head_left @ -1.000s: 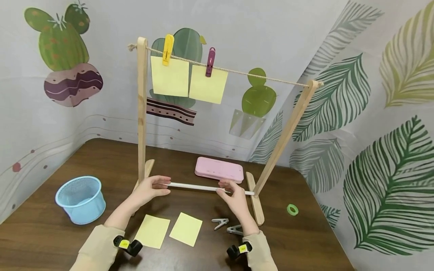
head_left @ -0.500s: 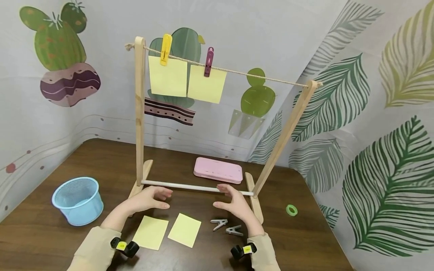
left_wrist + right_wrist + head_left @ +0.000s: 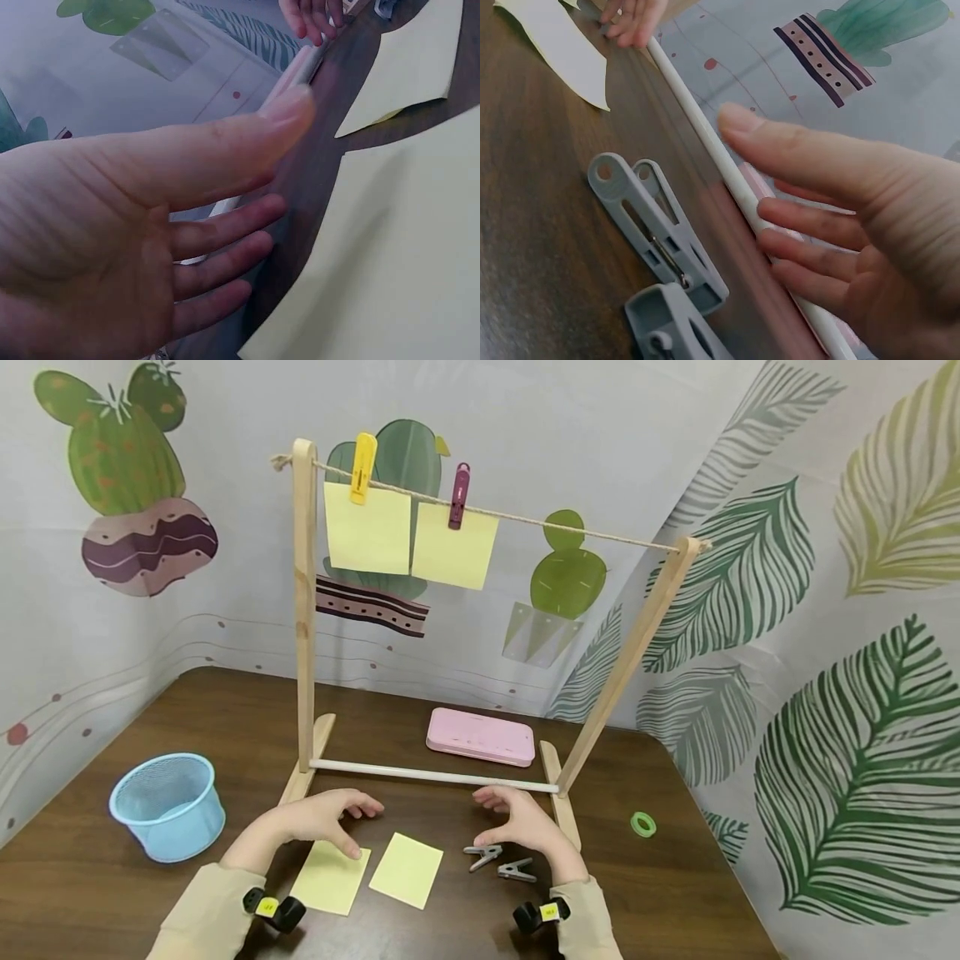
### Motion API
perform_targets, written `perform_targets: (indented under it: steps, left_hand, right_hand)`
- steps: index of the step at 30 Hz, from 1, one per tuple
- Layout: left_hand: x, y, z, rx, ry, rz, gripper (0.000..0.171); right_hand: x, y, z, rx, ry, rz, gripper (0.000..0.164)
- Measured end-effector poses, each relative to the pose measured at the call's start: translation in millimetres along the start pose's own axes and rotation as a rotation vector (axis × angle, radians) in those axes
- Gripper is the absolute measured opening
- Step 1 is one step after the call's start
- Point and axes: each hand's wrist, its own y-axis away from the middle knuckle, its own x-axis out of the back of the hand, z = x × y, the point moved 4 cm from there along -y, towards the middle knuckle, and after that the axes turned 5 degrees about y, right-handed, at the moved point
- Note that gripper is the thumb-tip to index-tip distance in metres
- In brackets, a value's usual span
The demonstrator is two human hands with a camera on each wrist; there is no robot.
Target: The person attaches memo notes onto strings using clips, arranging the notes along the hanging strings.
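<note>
My left hand (image 3: 330, 818), fingers loosely bent and holding nothing, hovers by the left yellow sticky note (image 3: 330, 881). A second yellow sticky note (image 3: 407, 870) lies to its right. My right hand (image 3: 517, 818), also holding nothing, hangs just above two grey clothespins (image 3: 483, 855) on the table. In the right wrist view those clothespins (image 3: 656, 232) lie close together below the thumb. Behind both hands runs the white rod (image 3: 435, 774) of a wooden stand (image 3: 305, 610). On its string, a yellow clothespin (image 3: 363, 468) and a purple clothespin (image 3: 459, 496) each hold up a yellow note.
A blue mesh basket (image 3: 168, 810) stands at the left of the brown table (image 3: 675, 902). Behind the rod lies a pink case (image 3: 480, 737). A green tape ring (image 3: 642, 824) sits at the right, past the stand's right post (image 3: 626, 668).
Both hands have left the white rod and come nearer the front of the table, toward the notes and grey clothespins. The view has shifted slightly.
</note>
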Motion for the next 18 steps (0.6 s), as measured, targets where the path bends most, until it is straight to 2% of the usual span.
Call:
perform_targets:
  steps: [4,10,14,18]
  left_hand:
    - [-4.3,0.3,1.0,-0.038,-0.073,-0.045,0.074]
    - [-8.1,1.2,2.0,-0.033,-0.169,-0.057,0.078]
    - [-10.0,2.0,2.7,-0.017,-0.205,-0.069,0.079]
    - [-10.9,1.9,1.8,0.003,-0.201,-0.069,0.078]
  right_hand:
    - [-1,2,-1,0.004,0.020,-0.060,0.065]
    - [-5,2,0,-0.025,0.022,-0.118,0.060]
    - [-9,2,0,-0.041,0.045,-0.166,0.054]
    - [-13,2,-1,-0.042,0.071,-0.207,0.051]
